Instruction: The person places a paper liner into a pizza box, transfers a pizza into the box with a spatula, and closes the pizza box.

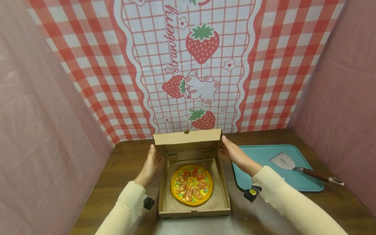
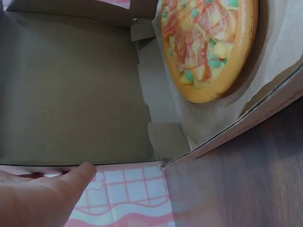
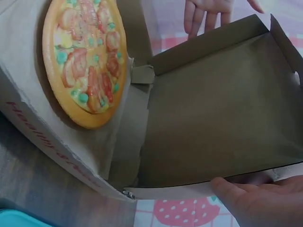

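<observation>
A cardboard pizza box (image 1: 194,213) lies with its lid (image 1: 188,137) raised at the back. Inside on brown paper sits a whole pizza (image 1: 192,185) with a thick orange crust, red-brown toppings and green bits. My left hand (image 1: 149,166) is at the lid's left side, thumb tip at its edge (image 2: 87,168) and straight fingers (image 3: 206,14) against the outside. At the right side, my right hand (image 1: 236,155) has its thumb tip (image 3: 220,183) on the edge, the other fingers partly hidden behind the lid.
To the right, a teal tray (image 1: 258,151) rests on the dark wooden table (image 1: 117,182). Across it lies a pizza server (image 1: 283,161), its brown handle jutting past the tray's right rim. A strawberry-print checkered cloth (image 1: 202,75) hangs behind, with pink curtains (image 1: 53,137) on both sides.
</observation>
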{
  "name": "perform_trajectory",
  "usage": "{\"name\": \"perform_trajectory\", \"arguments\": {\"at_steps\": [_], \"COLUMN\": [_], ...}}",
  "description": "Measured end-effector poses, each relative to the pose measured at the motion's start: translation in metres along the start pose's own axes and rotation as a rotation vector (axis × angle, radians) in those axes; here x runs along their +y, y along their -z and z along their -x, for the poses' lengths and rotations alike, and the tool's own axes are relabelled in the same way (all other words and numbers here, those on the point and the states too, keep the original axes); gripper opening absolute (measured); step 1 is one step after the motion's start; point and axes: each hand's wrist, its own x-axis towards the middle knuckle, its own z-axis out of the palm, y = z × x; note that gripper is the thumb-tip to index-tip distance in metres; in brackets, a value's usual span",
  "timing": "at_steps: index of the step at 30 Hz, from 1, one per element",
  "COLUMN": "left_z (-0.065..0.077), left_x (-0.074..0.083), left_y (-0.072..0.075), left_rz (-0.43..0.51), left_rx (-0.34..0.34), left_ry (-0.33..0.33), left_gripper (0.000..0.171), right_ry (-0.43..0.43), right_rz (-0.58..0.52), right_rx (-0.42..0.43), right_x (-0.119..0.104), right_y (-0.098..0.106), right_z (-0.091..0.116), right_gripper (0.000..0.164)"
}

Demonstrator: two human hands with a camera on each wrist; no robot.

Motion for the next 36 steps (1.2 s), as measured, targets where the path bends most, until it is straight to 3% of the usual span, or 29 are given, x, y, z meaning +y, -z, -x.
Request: {"name": "perform_trajectory", "arguments": {"at_steps": [3,9,12,18,27,36], "left_z": [0.005,0.013,0.019,0.027,0.038,0.046], "left_x": [0.002,0.004,0.004,0.000,-0.012,-0.023], "left_y": [0.001,0.003,0.003,0.004,0.000,-0.004], "left_rz": [-0.009,-0.008,-0.044,-0.122,-0.177,-0.169], "left_rx": [0.010,0.005,0.005,0.005,0.037,0.051], "left_ry": [0.003,-0.066,-0.085,-0.099,-0.080,-0.127], "left_gripper": [0.091,0.081,0.078,0.065,0.066,0.068], "right_ry": [-0.016,0.009,0.034,0.000,0.029,0.048], "right_rz": [0.016,0.041,0.030,0.054,0.152,0.198], "right_rx": [-0.007,-0.010,-0.019,-0.014,0.003,0.026], "right_x": [0.000,0.001,0.001,0.003,0.015,0.028], "right_y": [-0.001,-0.003,-0.004,-0.005,-0.007,-0.009], "right_z": [0.006,0.016,0.019,0.029,0.036,0.042], "right_gripper": [0.092,0.083,0.079,0.081,0.078,0.082]}}
